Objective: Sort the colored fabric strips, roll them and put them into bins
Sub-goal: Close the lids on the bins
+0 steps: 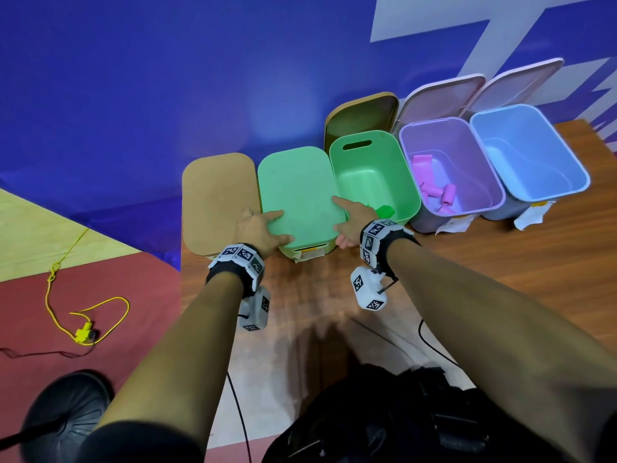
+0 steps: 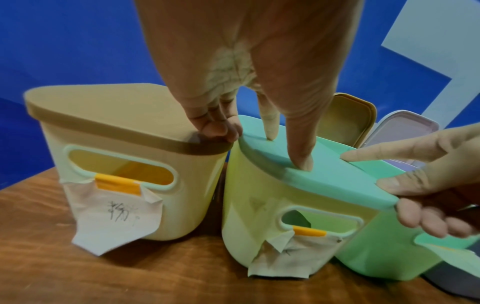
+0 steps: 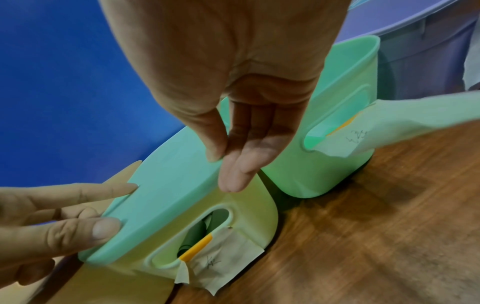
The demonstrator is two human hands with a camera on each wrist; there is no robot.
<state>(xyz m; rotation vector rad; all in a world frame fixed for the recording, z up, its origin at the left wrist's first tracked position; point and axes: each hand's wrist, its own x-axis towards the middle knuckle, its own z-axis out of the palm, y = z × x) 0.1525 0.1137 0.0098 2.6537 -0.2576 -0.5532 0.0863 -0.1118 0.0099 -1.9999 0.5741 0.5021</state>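
Observation:
Both hands hold the green lid [image 1: 300,192] on top of the yellow-green bin [image 2: 259,216], second from the left. My left hand [image 1: 260,228] has thumb and index finger on the lid [image 2: 324,164] with the other fingers curled at its left edge. My right hand [image 1: 350,222] pinches the lid's right edge [image 3: 166,195], thumb on top and fingers below. Dark green rolls [image 3: 197,232] show through the bin's handle slot. The open green bin [image 1: 410,182] holds a green roll [image 1: 385,210]. Several pink rolls [image 1: 444,195] lie in the open purple bin [image 1: 497,192].
A tan-lidded bin [image 1: 220,202] stands at the far left, touching the yellow-green one. An open blue bin [image 1: 581,175] ends the row on the right. Loose lids [image 1: 364,118] lean on the blue wall behind. The wooden table [image 1: 467,262] ends just left of the bins.

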